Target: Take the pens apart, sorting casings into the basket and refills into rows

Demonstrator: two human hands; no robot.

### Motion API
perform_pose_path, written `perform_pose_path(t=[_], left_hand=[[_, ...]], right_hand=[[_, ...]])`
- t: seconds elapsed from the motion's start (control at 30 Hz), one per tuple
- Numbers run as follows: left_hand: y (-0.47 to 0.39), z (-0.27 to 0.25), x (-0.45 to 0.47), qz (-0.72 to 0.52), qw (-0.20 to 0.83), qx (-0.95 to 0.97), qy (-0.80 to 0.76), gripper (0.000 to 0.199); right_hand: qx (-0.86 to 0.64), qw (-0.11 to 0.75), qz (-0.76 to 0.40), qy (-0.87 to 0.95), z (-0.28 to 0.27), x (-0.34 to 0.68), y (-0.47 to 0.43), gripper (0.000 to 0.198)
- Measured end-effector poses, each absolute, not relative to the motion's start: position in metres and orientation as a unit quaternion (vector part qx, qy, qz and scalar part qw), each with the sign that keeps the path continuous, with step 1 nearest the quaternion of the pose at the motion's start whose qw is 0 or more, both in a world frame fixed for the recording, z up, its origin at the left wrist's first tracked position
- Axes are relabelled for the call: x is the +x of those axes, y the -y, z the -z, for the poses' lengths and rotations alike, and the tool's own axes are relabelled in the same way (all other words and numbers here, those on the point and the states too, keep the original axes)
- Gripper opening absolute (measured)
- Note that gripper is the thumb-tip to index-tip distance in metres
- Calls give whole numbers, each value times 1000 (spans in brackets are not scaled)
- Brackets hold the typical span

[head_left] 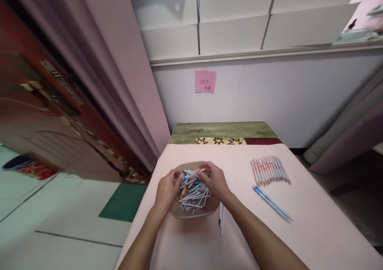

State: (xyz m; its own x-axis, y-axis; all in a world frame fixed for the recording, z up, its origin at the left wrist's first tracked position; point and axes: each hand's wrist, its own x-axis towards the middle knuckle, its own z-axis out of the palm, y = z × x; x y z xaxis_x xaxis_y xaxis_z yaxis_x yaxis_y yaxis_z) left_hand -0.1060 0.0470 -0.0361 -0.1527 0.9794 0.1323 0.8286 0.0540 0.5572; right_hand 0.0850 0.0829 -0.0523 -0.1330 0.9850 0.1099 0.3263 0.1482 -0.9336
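Left hand [168,188] and right hand [214,181] reach into a tub [196,215] of pen parts [194,189].
From here the tub sits nearer the table's [236,162] left edge; both hands' fingers half-curl over the parts, though I cannot tell whether they grip any. A row of pens [271,171] lies toward the far right corner, two blue pens [271,202] just in front.

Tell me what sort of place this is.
Probably a room in a home, used for small handwork: a red door, a purple curtain beside it, and a pink-covered table holding a tub of pen parts.
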Motion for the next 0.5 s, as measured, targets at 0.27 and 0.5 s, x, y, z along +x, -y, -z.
perform_pose_path(t=[0.27, 0.5], left_hand=[[-17, 57, -143, -300, 24, 614, -730, 27], [2, 72, -162, -345, 124, 517, -774, 45]], right_hand=[[-645, 313, -229, 659, 70, 167, -63, 24], [-782, 66, -113, 609, 114, 278, -1, 28]])
